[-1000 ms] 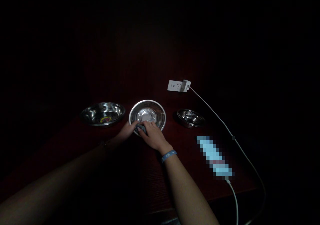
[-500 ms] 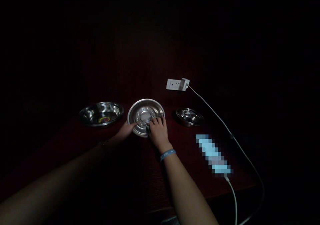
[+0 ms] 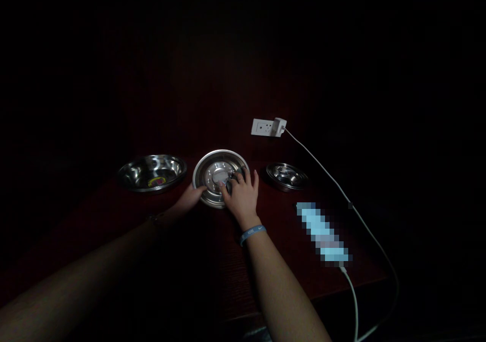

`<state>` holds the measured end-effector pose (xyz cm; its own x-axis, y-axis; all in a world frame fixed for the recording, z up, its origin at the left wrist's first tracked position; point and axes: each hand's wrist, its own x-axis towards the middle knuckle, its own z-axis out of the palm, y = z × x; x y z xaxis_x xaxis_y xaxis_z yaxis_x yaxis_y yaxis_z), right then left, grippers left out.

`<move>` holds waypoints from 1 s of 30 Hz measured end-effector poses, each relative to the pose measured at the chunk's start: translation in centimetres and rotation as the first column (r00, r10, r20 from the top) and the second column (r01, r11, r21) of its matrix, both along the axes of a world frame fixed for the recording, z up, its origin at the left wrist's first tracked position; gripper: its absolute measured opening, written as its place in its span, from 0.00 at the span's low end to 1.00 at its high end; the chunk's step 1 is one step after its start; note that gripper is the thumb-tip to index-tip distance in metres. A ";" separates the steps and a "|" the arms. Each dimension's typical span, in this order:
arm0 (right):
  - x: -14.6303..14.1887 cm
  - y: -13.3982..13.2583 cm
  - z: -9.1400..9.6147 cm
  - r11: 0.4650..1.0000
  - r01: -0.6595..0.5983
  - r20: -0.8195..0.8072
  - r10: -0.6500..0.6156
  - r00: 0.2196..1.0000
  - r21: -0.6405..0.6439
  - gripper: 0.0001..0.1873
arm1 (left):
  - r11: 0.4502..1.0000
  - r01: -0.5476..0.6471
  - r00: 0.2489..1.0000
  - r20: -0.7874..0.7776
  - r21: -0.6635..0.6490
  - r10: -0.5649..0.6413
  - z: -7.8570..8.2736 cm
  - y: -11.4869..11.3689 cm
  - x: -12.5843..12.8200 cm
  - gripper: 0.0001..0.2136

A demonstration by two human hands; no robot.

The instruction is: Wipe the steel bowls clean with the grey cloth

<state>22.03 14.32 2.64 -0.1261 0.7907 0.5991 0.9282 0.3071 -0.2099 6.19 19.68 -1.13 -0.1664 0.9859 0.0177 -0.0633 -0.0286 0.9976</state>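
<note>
A round steel dish (image 3: 207, 172), with a wide rim and small marks around a pale patch at its centre, is tilted up to face me. At its lower left edge my left hand (image 3: 191, 196) is closed on the rim, thumb on the inside and the other fingers hidden behind. Inside the dish, on its right side, my right hand (image 3: 242, 195) presses a small dark wad (image 3: 230, 184) against the metal. Its fingers are bent over the wad, the little finger sticking out. What the wad is made of is too dark to make out.
On the dark red table (image 3: 237, 286) a larger steel bowl (image 3: 167, 167) with a yellow-and-red sticker stands left, and smaller steel dishes (image 3: 287, 176) right. A blurred-out phone (image 3: 322, 233) lies nearer, its white cable (image 3: 326, 172) running to a charger in the wall socket (image 3: 264, 127).
My right hand has shifted slightly over the dish with its fingers more spread, showing more of the dark wad. My left hand keeps its hold on the rim.
</note>
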 end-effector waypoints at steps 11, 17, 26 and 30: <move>1.0 0.3 0.1 0.992 0.126 -0.048 -0.125 0.991 0.009 0.21 | 0.999 0.009 1.000 -0.023 -0.039 -0.010 -0.3 0.1 -0.3 0.15; 1.4 0.6 -0.3 0.968 0.251 -0.326 -0.229 0.917 0.026 0.34 | 0.999 0.019 1.000 -0.012 -0.045 -0.019 0.1 -0.1 -0.4 0.19; 2.3 1.6 -1.0 0.907 0.186 -0.428 -0.349 0.833 -0.378 0.22 | 0.999 0.032 0.999 0.019 -0.038 -0.031 0.6 -0.5 -0.1 0.20; 2.4 2.1 -1.5 0.925 0.123 -0.538 -0.314 0.783 -0.361 0.23 | 0.995 0.094 0.995 0.033 -0.017 -0.094 0.9 -0.9 -0.3 0.21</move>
<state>24.42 16.43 1.11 0.3639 0.9002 0.2390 0.6360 -0.0527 -0.7699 5.92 18.78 -0.22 -0.0730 0.9973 -0.0045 -0.0968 -0.0026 0.9953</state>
